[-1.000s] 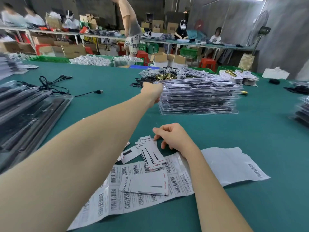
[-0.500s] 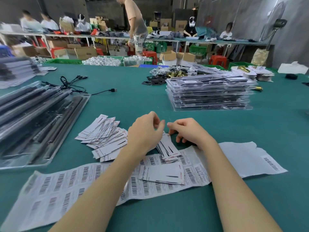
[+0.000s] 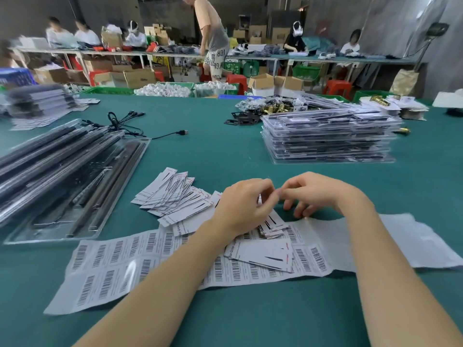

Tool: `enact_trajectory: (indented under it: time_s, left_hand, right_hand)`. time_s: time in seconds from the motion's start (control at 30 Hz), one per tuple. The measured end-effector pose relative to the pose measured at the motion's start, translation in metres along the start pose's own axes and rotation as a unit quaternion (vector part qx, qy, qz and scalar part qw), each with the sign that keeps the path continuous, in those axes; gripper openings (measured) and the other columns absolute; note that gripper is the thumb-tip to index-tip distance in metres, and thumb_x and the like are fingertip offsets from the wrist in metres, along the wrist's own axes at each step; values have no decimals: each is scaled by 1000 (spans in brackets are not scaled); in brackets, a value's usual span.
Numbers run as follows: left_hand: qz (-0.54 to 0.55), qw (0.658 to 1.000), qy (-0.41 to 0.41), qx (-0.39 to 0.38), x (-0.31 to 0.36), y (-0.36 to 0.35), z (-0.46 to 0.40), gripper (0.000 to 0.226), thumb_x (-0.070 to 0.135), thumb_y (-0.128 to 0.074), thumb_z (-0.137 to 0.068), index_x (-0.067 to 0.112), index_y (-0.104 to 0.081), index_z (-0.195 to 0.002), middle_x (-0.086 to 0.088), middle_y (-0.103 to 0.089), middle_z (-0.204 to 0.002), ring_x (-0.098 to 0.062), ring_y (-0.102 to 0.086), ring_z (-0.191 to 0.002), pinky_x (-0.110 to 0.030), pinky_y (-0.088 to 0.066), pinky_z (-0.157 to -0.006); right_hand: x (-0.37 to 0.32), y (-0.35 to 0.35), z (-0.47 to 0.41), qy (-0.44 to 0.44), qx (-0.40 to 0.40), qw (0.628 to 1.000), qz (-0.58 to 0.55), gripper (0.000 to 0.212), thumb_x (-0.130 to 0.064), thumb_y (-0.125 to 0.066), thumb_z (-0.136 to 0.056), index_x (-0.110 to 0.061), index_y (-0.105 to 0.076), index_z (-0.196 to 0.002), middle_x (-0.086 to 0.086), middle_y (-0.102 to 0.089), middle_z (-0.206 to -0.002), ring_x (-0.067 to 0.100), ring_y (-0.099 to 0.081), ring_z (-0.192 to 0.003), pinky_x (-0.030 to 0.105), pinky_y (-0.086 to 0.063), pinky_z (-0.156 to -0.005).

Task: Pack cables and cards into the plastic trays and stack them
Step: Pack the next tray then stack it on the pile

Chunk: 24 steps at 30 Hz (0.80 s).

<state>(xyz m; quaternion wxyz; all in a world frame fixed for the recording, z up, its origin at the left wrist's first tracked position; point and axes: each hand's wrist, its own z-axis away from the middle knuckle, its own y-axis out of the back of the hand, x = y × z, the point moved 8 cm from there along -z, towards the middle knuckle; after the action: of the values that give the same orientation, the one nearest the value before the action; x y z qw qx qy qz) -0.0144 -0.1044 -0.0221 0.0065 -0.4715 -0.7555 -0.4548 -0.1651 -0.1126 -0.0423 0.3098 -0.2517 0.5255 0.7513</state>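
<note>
Both hands over the card pile, centre of table. L hand (image 3: 244, 206) fingers curled down onto small cards (image 3: 271, 225); R hand (image 3: 317, 194) fingertips bent, meeting L's. Looks like I'm pinching/peeling one card off the heap, but what sits betw. the fingertips is hidden — can't tell actual grip on either side.

Cards lie on barcode sheet (image 3: 155, 256), prob. so they stay within reach. More cards fanned (image 3: 172, 196) just L of L hand. One bigger card (image 3: 265, 254) flat on sheet, near my wrists.

Open tray (image 3: 120, 191) w/ dark rods at L, near; packed tray stack (image 3: 328, 139) far R, well apart. Cable (image 3: 130, 123) loose beyond tray — not yet packed.

Obstruction: none betw. hands and tray; loose fanned cards could get swept by L forearm.
</note>
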Motion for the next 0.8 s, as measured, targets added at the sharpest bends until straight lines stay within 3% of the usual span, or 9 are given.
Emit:
enact_trajectory:
  time_s: [0.1, 0.23, 0.33, 0.4, 0.53, 0.63, 0.73, 0.8]
  left_hand:
    - [11, 999, 29, 8, -5, 2, 2, 31, 37, -58, -97, 20, -58, -72, 12, -49, -59, -12, -46, -61, -30, -41, -55]
    - [132, 983, 118, 42, -22, 17, -3, 40, 37, -56, -99, 15, -60, -66, 4, -55, -57, -15, -50, -56, -32, -42, -56]
    - [171, 963, 195, 70, -37, 30, -9, 47, 37, -53, -100, 9, -60, -64, -5, -60, -58, -17, -51, -56, -35, -45, -60]
    - [154, 959, 229, 65, -50, 36, -12, 49, 40, -52, -99, 6, -60, -65, -10, -63, -63, -18, -54, -58, -38, -49, -65]
    - [65, 956, 286, 31, -84, 61, -13, 33, 40, -59, -94, 14, -66, -75, 1, -68, -71, -20, -64, -77, -35, -54, -76]
    - [-53, 947, 314, 36, -113, 99, -8, 22, 45, -60, -91, 23, -62, -91, 8, -67, -85, -18, -63, -89, -32, -51, -76]
    - [-218, 917, 332, 33, -142, 136, 2, 43, 52, -64, -87, 22, -54, -116, -1, -61, -118, -25, -54, -115, -41, -48, -95]
    - [-336, 865, 374, -12, -163, 153, 14, 76, 61, -67, -82, 21, -40, -140, -14, -42, -147, -34, -32, -140, -53, -31, -114]
  right_hand:
    - [-17, 0, -6, 49, 78, 996, 21, 11, -25, -62, -97, -21, -71, -95, -4, -75, -76, 10, -71, -61, 23, -53, -57]
    - [-33, -9, -11, 101, 143, 984, 17, 9, -26, -63, -93, -26, -71, -90, -6, -75, -76, 8, -70, -58, 25, -53, -60]
    - [-51, -23, -17, 141, 182, 971, 58, 9, -35, -65, -90, -33, -70, -83, -12, -72, -80, 12, -69, -74, 36, -57, -73]
    - [-61, -32, -20, 163, 209, 962, 70, 9, -35, -65, -90, -36, -68, -81, -19, -70, -81, 9, -66, -81, 35, -55, -76]
    - [-68, -48, -23, 180, 218, 956, 76, 12, -33, -65, -88, -39, -66, -77, -26, -67, -77, 2, -65, -78, 29, -50, -71]
    - [-66, -57, -26, 176, 208, 958, 90, 12, -35, -65, -87, -39, -65, -76, -25, -67, -76, -1, -62, -75, 30, -52, -71]
    - [-72, -64, -25, 187, 200, 958, 90, 12, -34, -65, -88, -39, -66, -77, -24, -67, -78, -2, -61, -75, 29, -52, -68]
    - [-76, -70, -24, 193, 189, 958, 95, 12, -34, -65, -89, -38, -66, -78, -23, -67, -79, -2, -61, -76, 27, -50, -67]
